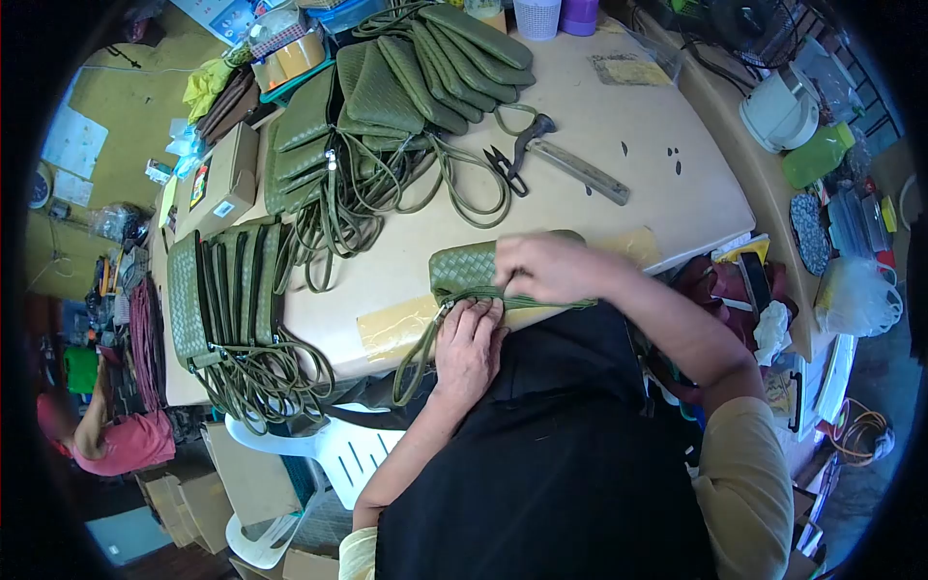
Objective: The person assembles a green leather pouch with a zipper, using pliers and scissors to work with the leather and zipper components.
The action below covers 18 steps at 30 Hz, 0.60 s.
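Observation:
A green woven pouch [466, 264] lies at the table's near edge, its zipper side toward me. My left hand [468, 350] presses its fingers on the pouch's near edge, beside the zipper end and a green strap loop [416, 362]. Above the pouch's right part is my right hand [541, 268], slightly blurred, its fingers curled together; what they hold is hidden. Stacked green pouches [387, 92] with looped straps lie farther back. Another row of pouches [227, 290] stands at the left.
Beyond the pouch are a hammer [580, 172] and small black snips [506, 172]. A cardboard box [220, 182] sits at the left back. A white plastic chair [353, 454] is below the table, and a person in pink [130, 443] is at the far left.

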Available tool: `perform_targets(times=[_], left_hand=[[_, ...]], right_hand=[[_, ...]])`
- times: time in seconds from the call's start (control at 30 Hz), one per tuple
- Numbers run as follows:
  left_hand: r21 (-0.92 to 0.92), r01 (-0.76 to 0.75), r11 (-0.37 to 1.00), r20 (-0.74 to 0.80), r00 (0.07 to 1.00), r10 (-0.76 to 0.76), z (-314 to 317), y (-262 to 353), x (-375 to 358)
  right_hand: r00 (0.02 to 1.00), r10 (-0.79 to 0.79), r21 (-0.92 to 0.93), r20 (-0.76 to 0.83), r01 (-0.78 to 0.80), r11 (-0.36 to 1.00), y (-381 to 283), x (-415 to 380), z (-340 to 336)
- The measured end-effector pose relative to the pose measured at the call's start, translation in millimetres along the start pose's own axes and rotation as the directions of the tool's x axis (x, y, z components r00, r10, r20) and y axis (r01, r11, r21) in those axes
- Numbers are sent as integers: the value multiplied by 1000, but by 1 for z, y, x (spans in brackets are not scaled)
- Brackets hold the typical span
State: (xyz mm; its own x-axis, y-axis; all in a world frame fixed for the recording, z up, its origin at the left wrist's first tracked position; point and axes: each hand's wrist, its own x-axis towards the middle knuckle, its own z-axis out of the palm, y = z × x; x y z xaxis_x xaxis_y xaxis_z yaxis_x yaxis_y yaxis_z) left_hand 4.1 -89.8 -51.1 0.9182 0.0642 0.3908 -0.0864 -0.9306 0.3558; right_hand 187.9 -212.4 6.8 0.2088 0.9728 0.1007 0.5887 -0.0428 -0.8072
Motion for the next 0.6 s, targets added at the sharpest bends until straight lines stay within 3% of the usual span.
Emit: perform_targets(times=[0.13, 0.2, 0.23, 0.3, 0.33, 0.4, 0.43, 0.5, 0.53, 0.6], left_hand=[[-36, -22, 999, -36, 999, 21, 0, 0, 1], [-44, -20, 999, -60, 998, 17, 5, -2, -4], [-59, -21, 998, -85, 996, 16, 8, -3, -4], [-51, -20, 999, -94, 995, 15, 11, -4, -6], [-50, -22, 999, -100, 995, 17, 11, -4, -5], [-43, -22, 999, -106, 994, 18, 12, -4, -7], [-40, -21, 999, -107, 994, 17, 12, -5, -7], [-59, -38, 998, -87, 996, 33, 8, -6, -6], [-59, -41, 997, -96, 995, 35, 5, -4, -4], [-65, -37, 997, -107, 994, 30, 8, -5, -3]], right_hand=[[982, 119, 9, 145, -122, 993, -3, -2, -8], [942, 203, -391, 266, -87, 916, -13, 4, -17], [944, 195, -392, 268, -78, 917, -12, 9, -17], [990, 56, -158, 129, -35, 987, -9, 20, -13], [990, 53, -157, 132, -32, 987, -5, 27, -1], [995, -99, 43, 33, 98, 994, 5, 40, 25], [994, -102, 44, 33, 101, 994, 9, 39, 24], [986, -66, -179, 156, 94, 979, 20, 34, 11], [970, 98, -250, 222, -40, 967, 13, 32, 1], [974, 116, -280, 196, -57, 958, -4, 31, -9]])
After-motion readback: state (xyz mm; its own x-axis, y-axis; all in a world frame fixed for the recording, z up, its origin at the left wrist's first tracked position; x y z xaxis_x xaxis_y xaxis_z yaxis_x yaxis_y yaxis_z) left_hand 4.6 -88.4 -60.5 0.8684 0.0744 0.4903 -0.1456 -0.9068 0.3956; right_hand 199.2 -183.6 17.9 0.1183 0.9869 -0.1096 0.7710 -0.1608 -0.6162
